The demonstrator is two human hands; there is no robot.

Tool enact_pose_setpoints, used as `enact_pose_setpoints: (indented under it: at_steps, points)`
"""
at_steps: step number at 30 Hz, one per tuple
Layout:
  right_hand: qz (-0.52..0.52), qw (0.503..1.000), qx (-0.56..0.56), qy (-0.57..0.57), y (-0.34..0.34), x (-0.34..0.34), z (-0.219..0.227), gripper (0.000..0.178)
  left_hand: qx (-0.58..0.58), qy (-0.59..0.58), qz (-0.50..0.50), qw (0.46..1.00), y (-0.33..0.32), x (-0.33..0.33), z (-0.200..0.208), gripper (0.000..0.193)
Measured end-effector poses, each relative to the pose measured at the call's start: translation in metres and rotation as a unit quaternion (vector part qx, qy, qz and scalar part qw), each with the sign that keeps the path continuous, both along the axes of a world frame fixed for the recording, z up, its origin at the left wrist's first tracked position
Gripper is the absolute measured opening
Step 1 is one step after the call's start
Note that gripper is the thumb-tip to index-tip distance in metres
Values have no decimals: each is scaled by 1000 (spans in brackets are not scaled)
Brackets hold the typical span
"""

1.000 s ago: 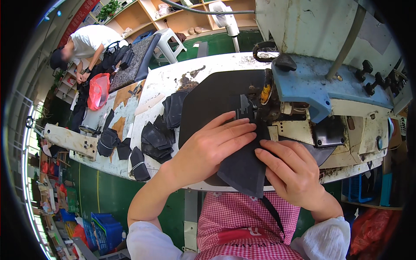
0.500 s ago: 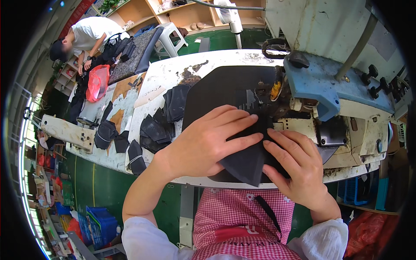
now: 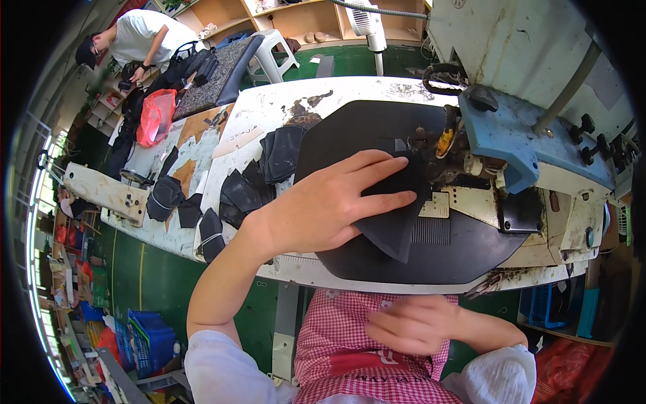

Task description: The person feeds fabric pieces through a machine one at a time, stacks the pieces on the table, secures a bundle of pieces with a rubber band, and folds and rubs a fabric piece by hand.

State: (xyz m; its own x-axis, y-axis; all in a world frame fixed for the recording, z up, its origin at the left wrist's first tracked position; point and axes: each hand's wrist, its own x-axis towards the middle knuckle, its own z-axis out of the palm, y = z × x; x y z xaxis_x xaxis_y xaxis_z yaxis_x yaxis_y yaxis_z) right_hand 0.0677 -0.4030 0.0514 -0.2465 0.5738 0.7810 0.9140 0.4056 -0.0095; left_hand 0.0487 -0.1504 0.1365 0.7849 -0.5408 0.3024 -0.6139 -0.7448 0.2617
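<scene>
Here, presses a thin black piece (image 3: 393, 232) flat with the left hand (image 3: 326, 205), fingers spread across its upper part rather than wrapped round it. Has the piece lying under and just beside those fingers, one pointed end aimed back toward the body, the far end reaching up to a dark, grimy mechanism (image 3: 439, 156) just beyond the fingertips. Holds the right hand (image 3: 417, 324) low in front of a pink checked apron (image 3: 323, 330), well apart from the piece, fingers loosely curled but blurred; cannot tell if gripping anything. Works over a broad black board (image 3: 464, 262), with a small pale metal plate (image 3: 434, 204) right of the left fingertips and a light-blue machine arm (image 3: 498, 128) farther right. Includes stacked black pieces (image 3: 281, 155) and a tied bundle (image 3: 211, 236) to the left of the left hand. Seems to be at the step of steadying the piece at the machine. Probably calls next for holding that left-hand pressure even and bringing the right hand up to guide the free edge.
</scene>
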Motion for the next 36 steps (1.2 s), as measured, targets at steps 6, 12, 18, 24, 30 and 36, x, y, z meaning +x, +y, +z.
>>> enact_pose_setpoints:
  at_steps: [6,12,18,24,30,36]
  points:
    - [-191,947,-249,75,48,-1,-93,26,18,-35,65,997,-24,-6,-4,56]
    - [-182,927,-265,193,37,7,-94,21,75,-71,76,992,-24,-10,-2,56]
    - [-146,853,-336,372,35,7,-63,21,46,-32,38,998,-12,-5,0,59]
    - [8,992,-97,75,-13,1,-14,30,33,-41,30,998,-4,6,-5,58]
    - [-57,997,-11,-50,-58,19,34,28,45,-43,42,997,0,14,-5,58]
    - [-148,986,-9,73,-53,32,40,25,64,-43,63,995,5,23,-2,51]
